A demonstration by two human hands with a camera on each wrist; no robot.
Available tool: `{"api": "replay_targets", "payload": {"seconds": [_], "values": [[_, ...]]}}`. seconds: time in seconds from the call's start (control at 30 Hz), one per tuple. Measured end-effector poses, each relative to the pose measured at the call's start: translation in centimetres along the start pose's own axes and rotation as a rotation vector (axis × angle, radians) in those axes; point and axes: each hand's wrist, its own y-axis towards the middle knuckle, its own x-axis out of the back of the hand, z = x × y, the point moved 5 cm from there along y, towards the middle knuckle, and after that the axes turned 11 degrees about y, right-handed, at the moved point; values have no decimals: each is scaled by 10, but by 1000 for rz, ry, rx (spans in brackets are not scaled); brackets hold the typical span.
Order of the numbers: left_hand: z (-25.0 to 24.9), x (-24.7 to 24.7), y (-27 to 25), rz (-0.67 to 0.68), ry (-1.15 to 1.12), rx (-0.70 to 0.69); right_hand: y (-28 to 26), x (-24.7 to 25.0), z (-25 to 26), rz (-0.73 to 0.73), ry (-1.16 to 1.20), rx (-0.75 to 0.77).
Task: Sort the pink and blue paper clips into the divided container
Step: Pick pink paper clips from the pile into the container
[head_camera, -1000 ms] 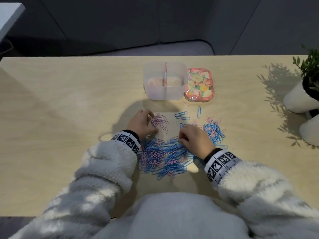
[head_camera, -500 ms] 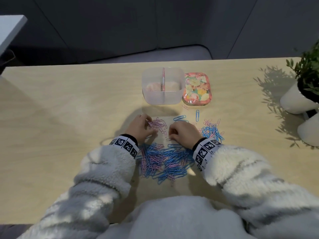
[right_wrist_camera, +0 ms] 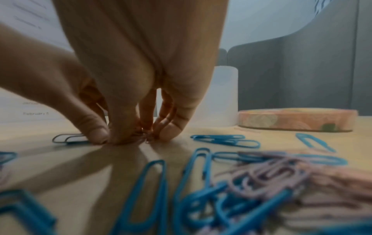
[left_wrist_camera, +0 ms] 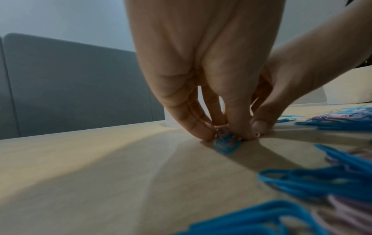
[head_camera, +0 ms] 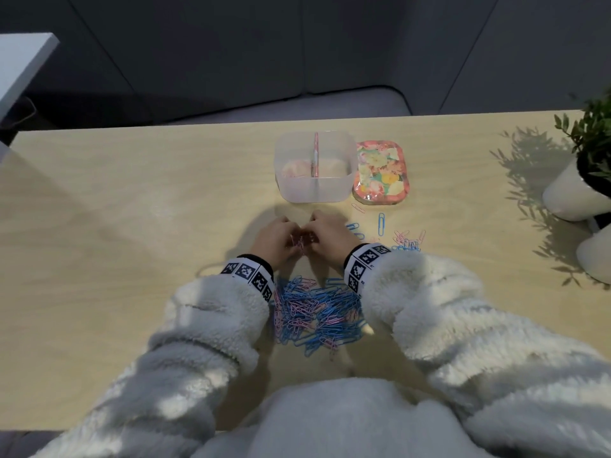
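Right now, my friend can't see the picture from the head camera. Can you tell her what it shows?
Two hands, the left hand and the right hand, meet over a small bunch of pink paper clips on a wooden table. Beyond them is a clear divided container; nearer the person lies a mixed pink and blue pile.

You wear a thick, fluffy white fleece top whose sleeves (head_camera: pixel 205 328) reach down to your wrists. Each wrist carries a white band (head_camera: pixel 248 274) printed with square black-and-white coded markers, with a narrow dark cuff showing at its edge. Your hands (head_camera: pixel 276 239) are bare.
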Motion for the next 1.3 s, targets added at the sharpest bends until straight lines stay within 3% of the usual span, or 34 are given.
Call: {"api": "replay_targets", "payload": {"seconds": [0.17,0.4,0.57,0.77,0.9,1.13,1.3], "values": [[-3,0,-1,-14,44,-2,2,2,1,-53,-49,-3],[-10,-2,-3,-17,177,17,-3,-7,0,14,-67,7],[-12,1,-3,-31,150,39,-3,-2,-1,-25,-61,7],[3,19,-9,-95,-118,105,-10,0,-16,-46,95,-75],[5,47,-7,-202,-177,81,-14,9,-25,-80,182,-102],[9,99,31,-344,-537,106,-13,63,-11,-261,391,-50],[15,104,48,-349,-693,169,28,109,20,-463,423,9]]}}
